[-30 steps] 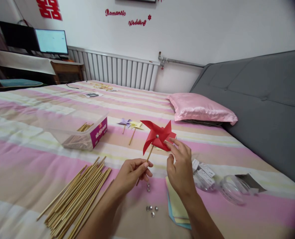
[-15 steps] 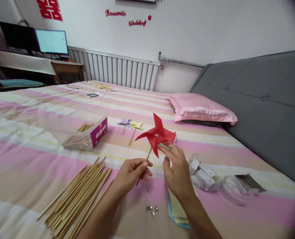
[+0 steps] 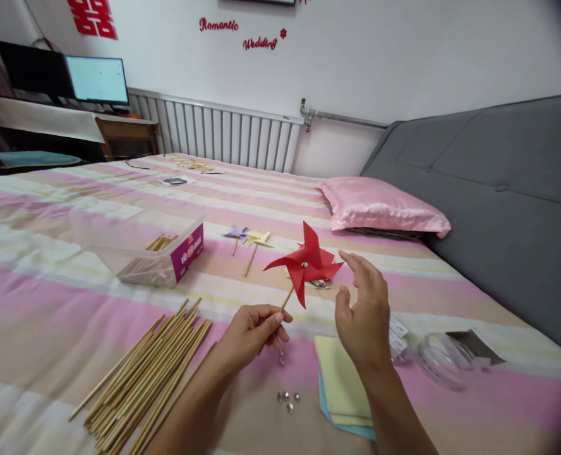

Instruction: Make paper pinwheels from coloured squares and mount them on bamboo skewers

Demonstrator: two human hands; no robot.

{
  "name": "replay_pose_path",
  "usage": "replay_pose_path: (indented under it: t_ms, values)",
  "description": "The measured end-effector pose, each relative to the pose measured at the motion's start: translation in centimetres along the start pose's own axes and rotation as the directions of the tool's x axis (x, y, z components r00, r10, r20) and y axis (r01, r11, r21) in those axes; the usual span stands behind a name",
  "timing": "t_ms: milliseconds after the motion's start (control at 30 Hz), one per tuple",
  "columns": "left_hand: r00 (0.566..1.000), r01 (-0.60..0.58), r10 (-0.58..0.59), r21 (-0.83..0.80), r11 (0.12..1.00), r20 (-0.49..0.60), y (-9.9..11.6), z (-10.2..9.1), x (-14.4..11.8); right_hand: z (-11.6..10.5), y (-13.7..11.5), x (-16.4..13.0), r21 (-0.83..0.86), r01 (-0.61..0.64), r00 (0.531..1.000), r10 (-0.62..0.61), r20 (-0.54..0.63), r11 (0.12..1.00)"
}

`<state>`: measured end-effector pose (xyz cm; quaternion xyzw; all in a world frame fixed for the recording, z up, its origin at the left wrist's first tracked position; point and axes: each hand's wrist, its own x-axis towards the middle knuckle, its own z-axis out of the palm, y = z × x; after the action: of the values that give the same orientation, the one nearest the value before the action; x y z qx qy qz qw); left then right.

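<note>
My left hand (image 3: 256, 328) pinches the wooden stick of a red paper pinwheel (image 3: 311, 253), whose blades spread round a shiny gem-like centre. To its right, my right hand (image 3: 366, 303) is raised with fingers apart and holds nothing. Under that hand lies a stack of yellow and blue paper sheets (image 3: 340, 373). Several small shiny gems (image 3: 287, 398) rest on the bedspread below my left hand. Behind the pinwheel, some red paper and thin metallic items (image 3: 319, 284) are partly hidden.
A bundle of wooden sticks (image 3: 152, 373) lies at left, with a clear plastic box (image 3: 143, 253) of shorter sticks beyond. Purple (image 3: 237, 232) and yellow (image 3: 260, 239) pinwheels lie behind. At right are clear plastic containers (image 3: 444, 360) and a pink pillow (image 3: 385, 205).
My right hand has moved away from the pinwheel to the right, its fingers spreading, uncovering metallic items on the bed. The pinwheel has shifted slightly right and down in my left hand.
</note>
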<state>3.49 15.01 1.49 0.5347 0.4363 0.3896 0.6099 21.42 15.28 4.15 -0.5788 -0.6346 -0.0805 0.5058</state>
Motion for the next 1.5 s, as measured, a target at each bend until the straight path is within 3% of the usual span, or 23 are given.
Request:
replay_pose_path:
  t_ms: [333,533,600,633,700,767,833,1000,1233,1500]
  values:
    - [1.0,-0.022,0.022,-0.015,1.0,0.003,-0.2,-0.1,0.0,0.3,0.0,-0.2,-0.041,0.022,0.999,-0.02,0.036,0.999]
    - [1.0,-0.021,0.02,-0.016,1.0,-0.019,-0.3,-0.2,0.1,0.4,-0.1,-0.5,0.148,-0.101,0.988,0.082,0.129,0.984]
    - [0.999,-0.019,0.018,-0.025,1.0,-0.032,-0.2,-0.2,0.1,0.3,0.0,-0.2,0.351,-0.24,0.966,0.188,0.175,0.905]
    - [0.999,-0.017,0.016,-0.032,0.999,-0.042,-0.1,-0.2,0.1,0.1,0.2,0.1,0.481,-0.325,0.944,0.251,0.213,0.814]
    - [0.998,-0.015,0.012,-0.044,0.999,-0.06,0.1,-0.2,0.1,-0.5,0.5,0.7,0.71,-0.455,0.888,0.333,0.317,0.538]
    - [0.997,-0.016,0.013,-0.047,0.999,-0.074,0.2,-0.1,0.1,-1.1,0.9,1.3,0.821,-0.496,0.855,0.322,0.406,0.283]
    - [0.997,-0.025,0.021,-0.04,0.999,-0.079,0.2,-0.1,0.2,-1.6,1.2,1.8,0.847,-0.503,0.852,0.257,0.455,0.169]
    - [0.997,-0.02,0.018,-0.018,1.0,-0.079,0.3,-0.1,0.4,-1.8,1.3,2.0,0.823,-0.554,0.83,0.153,0.536,0.121]
    - [0.996,-0.017,0.016,-0.002,1.0,-0.089,0.5,-0.1,0.5,-2.0,0.7,2.0,0.812,-0.577,0.806,0.102,0.583,-0.084]
    - [0.996,-0.026,0.026,0.0,1.0,-0.086,0.5,0.0,0.3,-2.0,0.5,1.8,0.808,-0.59,0.804,0.105,0.585,0.016]
